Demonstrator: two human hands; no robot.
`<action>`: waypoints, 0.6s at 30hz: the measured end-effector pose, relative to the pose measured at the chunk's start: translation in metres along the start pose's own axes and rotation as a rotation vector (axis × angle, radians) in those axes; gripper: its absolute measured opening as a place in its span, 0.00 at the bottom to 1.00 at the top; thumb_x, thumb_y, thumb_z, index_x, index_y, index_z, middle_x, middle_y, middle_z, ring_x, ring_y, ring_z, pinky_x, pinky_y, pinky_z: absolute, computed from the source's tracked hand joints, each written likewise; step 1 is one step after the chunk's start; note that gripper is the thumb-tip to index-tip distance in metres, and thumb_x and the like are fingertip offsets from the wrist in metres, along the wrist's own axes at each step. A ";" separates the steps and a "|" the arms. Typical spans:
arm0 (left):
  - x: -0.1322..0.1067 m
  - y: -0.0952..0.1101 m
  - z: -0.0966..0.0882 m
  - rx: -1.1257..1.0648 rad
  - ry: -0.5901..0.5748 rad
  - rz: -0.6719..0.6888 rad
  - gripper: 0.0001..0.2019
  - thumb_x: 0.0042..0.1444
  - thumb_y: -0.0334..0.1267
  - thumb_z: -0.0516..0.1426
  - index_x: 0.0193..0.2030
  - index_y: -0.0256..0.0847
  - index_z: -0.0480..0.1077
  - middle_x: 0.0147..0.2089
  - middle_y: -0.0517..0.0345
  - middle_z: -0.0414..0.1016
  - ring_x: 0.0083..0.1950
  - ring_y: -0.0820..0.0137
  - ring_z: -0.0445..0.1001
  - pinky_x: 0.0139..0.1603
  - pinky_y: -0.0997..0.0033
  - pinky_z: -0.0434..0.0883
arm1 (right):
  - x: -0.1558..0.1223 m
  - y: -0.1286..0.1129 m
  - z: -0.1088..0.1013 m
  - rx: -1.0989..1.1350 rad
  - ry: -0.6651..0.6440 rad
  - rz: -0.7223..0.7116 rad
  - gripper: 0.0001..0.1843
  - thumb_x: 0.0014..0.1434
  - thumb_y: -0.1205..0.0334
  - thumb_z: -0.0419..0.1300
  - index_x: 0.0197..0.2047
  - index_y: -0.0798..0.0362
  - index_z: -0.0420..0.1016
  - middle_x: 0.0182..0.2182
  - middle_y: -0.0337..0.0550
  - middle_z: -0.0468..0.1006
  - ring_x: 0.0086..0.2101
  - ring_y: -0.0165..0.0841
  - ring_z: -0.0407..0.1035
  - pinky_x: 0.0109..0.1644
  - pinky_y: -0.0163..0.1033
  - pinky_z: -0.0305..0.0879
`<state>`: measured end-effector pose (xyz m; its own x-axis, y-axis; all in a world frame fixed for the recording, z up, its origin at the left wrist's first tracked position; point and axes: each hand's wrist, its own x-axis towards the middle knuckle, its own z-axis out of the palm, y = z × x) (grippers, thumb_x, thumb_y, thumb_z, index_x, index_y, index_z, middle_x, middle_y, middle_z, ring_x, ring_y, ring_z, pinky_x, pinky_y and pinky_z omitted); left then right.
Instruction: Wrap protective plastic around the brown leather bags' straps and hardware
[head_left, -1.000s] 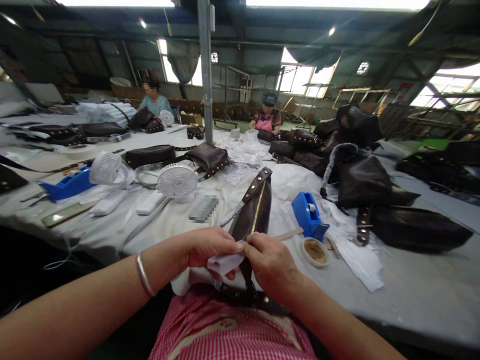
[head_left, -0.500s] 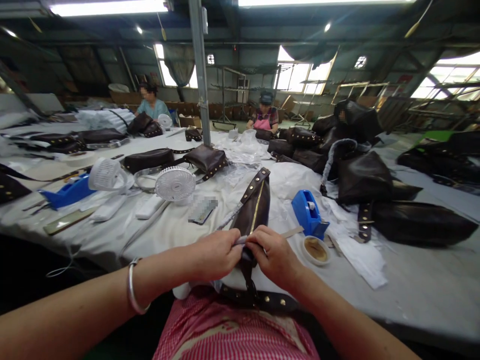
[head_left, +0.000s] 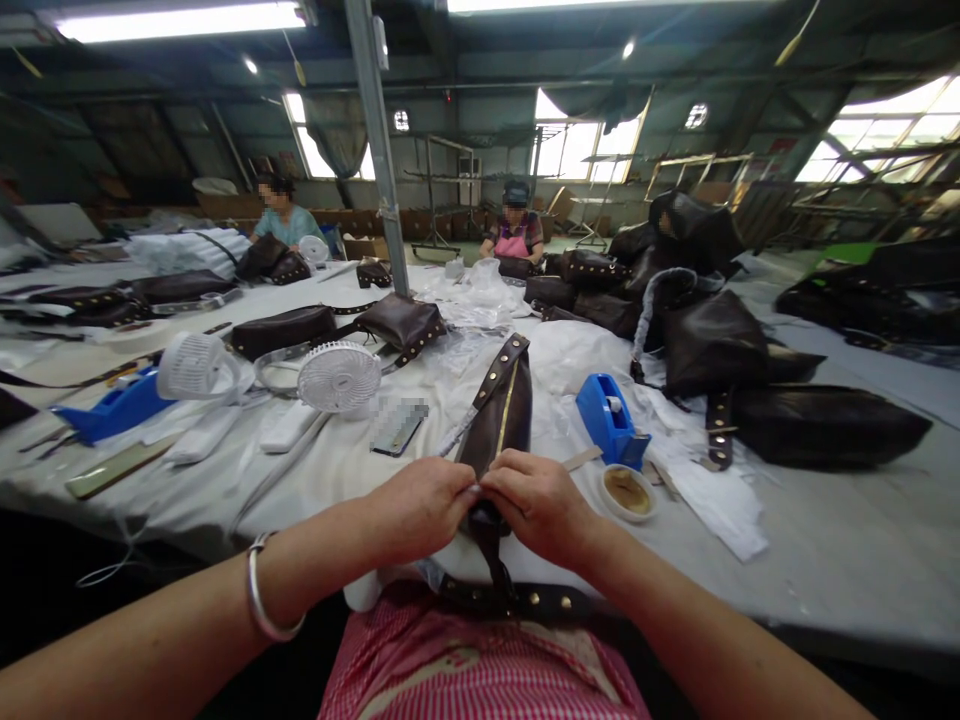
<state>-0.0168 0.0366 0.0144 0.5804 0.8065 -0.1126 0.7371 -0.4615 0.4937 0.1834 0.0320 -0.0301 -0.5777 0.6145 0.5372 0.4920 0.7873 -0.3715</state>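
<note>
A dark brown studded bag [head_left: 501,415] with a gold zipper lies lengthwise on the white-covered table [head_left: 337,460] in front of me. My left hand [head_left: 420,510] and my right hand [head_left: 540,505] meet at its near end, fingers pinched together on it. What the fingertips pinch there is hidden. The bag's studded strap [head_left: 517,600] hangs over the table edge onto my lap. A metal bangle [head_left: 262,605] sits on my left wrist.
A blue tape dispenser [head_left: 609,418] and a small round glue dish [head_left: 628,490] stand right of the bag. Two white fans [head_left: 337,377], a second blue dispenser [head_left: 112,410] and more brown bags [head_left: 750,370] fill the table. Two people sit at the far side.
The white cloth seen under my left fingers a second ago no longer shows. Both hands have closed together on the bag's near end, and the view has shifted slightly.
</note>
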 end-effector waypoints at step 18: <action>0.007 0.005 0.009 -0.988 -0.168 -0.460 0.14 0.51 0.50 0.57 0.29 0.40 0.68 0.14 0.74 0.49 0.16 0.79 0.43 0.17 0.74 0.41 | -0.042 0.044 -0.027 -0.115 0.295 -0.019 0.17 0.64 0.72 0.54 0.54 0.52 0.74 0.45 0.49 0.79 0.45 0.37 0.73 0.49 0.44 0.71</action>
<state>-0.0063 0.0363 0.0078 0.4166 0.7301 -0.5417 0.3367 0.4295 0.8379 0.2473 0.0395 -0.0484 -0.3824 0.5456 0.7458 0.5631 0.7775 -0.2800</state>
